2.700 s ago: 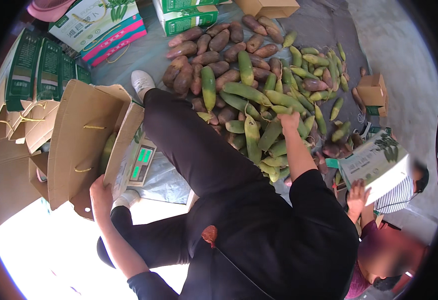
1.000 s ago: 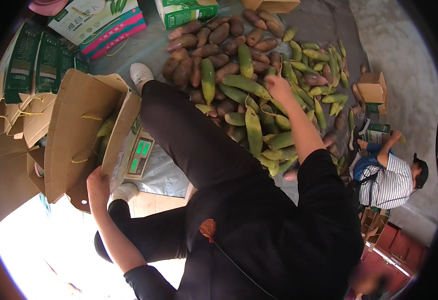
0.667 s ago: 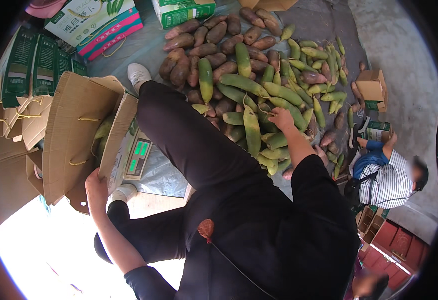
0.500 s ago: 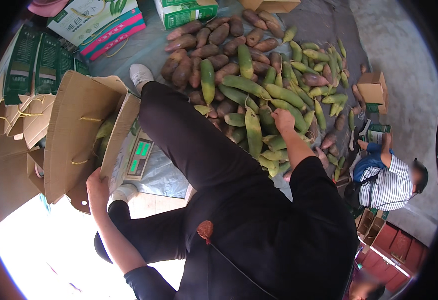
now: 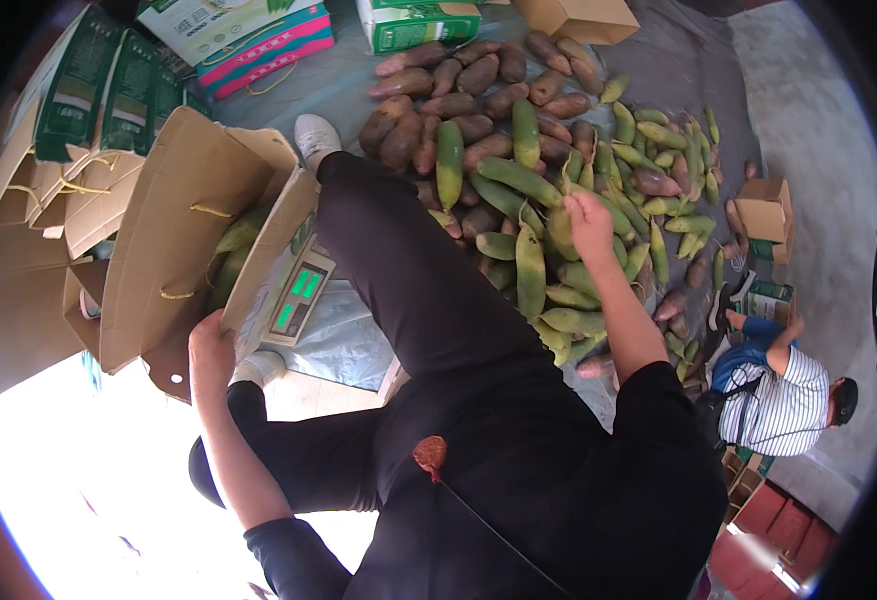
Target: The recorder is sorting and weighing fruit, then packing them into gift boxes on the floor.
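Note:
My left hand (image 5: 212, 350) has its fingers closed on the near edge of an open cardboard carton (image 5: 164, 235) with yellow cord handles. Inside lie a few green radishes (image 5: 241, 237), partly hidden by the flaps. Over the pile, my right hand (image 5: 591, 228) pinches a green radish (image 5: 561, 236) by its thin top end. That radish hangs roughly upright, its lower part against others in the heap. Around it lie many long green radishes (image 5: 531, 272) with pale tips, and beyond them reddish-brown root vegetables (image 5: 479, 75).
A scale (image 5: 301, 298) with green lit digits stands beside the carton. More green cartons (image 5: 79, 100) line the left, with boxes (image 5: 424, 30) at the back. My bent leg (image 5: 389, 270) lies between carton and pile. A person in a striped shirt (image 5: 784, 405) sits at the right.
My right hand has risen slightly from the heap and now pulls a green radish up by its end. My left hand stays on the carton edge. The whole view has shifted a little.

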### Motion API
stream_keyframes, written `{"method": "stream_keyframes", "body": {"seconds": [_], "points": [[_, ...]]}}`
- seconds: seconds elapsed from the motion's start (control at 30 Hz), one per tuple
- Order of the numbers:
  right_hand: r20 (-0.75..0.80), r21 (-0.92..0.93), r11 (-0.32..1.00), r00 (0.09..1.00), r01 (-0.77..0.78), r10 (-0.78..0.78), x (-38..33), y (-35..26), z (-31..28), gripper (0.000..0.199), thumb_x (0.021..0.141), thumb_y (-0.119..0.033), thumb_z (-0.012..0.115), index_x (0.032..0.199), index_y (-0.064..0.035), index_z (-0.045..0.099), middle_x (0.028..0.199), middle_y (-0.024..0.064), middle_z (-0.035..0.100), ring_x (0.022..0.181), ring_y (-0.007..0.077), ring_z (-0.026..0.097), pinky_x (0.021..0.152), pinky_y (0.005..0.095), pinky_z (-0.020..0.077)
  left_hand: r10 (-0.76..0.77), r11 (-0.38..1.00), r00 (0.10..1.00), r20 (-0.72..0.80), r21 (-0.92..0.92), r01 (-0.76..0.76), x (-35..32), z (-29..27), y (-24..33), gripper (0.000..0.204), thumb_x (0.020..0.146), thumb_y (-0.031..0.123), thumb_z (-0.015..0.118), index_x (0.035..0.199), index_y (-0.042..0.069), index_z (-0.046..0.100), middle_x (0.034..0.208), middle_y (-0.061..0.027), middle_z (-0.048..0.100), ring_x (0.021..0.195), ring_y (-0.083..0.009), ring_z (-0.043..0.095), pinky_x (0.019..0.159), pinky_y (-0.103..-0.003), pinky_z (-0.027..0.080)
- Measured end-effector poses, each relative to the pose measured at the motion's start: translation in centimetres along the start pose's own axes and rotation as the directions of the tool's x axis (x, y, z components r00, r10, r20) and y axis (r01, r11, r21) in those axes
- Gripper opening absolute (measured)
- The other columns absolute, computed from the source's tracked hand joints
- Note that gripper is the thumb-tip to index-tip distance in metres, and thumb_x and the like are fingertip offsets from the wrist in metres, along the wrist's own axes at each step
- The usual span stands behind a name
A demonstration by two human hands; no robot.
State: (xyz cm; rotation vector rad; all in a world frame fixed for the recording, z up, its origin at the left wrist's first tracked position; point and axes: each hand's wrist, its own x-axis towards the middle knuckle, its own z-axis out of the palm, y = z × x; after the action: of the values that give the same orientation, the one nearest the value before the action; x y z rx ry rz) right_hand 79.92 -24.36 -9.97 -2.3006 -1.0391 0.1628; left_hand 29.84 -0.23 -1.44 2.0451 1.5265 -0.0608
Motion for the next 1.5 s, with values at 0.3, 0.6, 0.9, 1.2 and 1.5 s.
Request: {"method": "stream_keyframes", "body": {"seconds": [0.3,0.6,0.9,1.2,1.5], "points": [[0.029,0.764,0.64,0.987,0.08,-0.159,6.7,-21.7,-2.0,0.019,0.095,-0.014,0.049,0.099,0.0001,0.062,0.099,0.0068,0.065,0.091,0.0127,0.062,0.071,0.0257,0.053,0.042,0.999,0.999,0.001,0.018,-0.042,0.2,0.5,-0.1,0.031,0.073,-0.002,0.055,0.103,0.003,0.064,0.094,-0.0217,0.062,0.092,-0.0381,0.058,0.081,-0.044,0.046],[0.003,0.944,0.281,0.846,0.174,-0.534,6.8,-37.4,1.1,0.026,0.097,-0.021,0.046,0.099,0.0002,0.061,0.098,0.0117,0.065,0.093,0.0198,0.064,0.068,0.0309,0.057,0.085,0.994,0.995,-0.054,0.067,-0.081,-0.3,0.5,-1.1,0.034,0.072,-0.004,0.051,0.103,0.002,0.063,0.095,-0.0214,0.063,0.093,-0.0374,0.059,0.083,-0.044,0.047],[0.43,0.896,0.29,0.818,-0.336,-0.381,-2.1,-43.7,17.5,0.023,0.092,-0.023,0.052,0.085,-0.0032,0.062,0.079,0.0039,0.063,0.07,0.0088,0.058,0.055,0.0244,0.0481,0.119,0.988,0.992,-0.03,0.098,-0.116,0.7,1.4,-2.0,0.028,0.074,-0.002,0.051,0.099,0.002,0.063,0.088,-0.0246,0.062,0.088,-0.0409,0.059,0.075,-0.048,0.047],[0.341,0.91,0.384,0.808,-0.156,-0.48,-1.5,-39.8,12.8,0.024,0.084,-0.005,0.057,0.106,0.0027,0.06,0.106,0.0152,0.063,0.102,0.0234,0.06,0.087,0.0322,0.0473,0.027,0.998,1.0,0.011,0.058,-0.028,0.4,0.9,-1.0,0.032,0.072,-0.004,0.056,0.103,-0.001,0.062,0.092,-0.0255,0.062,0.093,-0.0408,0.058,0.078,-0.045,0.047],[0.194,0.812,0.578,0.899,0.077,-0.393,5.8,-28.0,5.0,0.018,0.088,-0.009,0.059,0.105,-0.0008,0.062,0.097,0.0056,0.065,0.092,0.0097,0.059,0.079,0.0238,0.0478,0.019,1.0,1.0,0.007,0.0,-0.019,-0.1,0.2,0.0,0.028,0.073,-0.003,0.055,0.101,-0.001,0.061,0.09,-0.026,0.061,0.09,-0.0418,0.057,0.075,-0.045,0.046]]}}
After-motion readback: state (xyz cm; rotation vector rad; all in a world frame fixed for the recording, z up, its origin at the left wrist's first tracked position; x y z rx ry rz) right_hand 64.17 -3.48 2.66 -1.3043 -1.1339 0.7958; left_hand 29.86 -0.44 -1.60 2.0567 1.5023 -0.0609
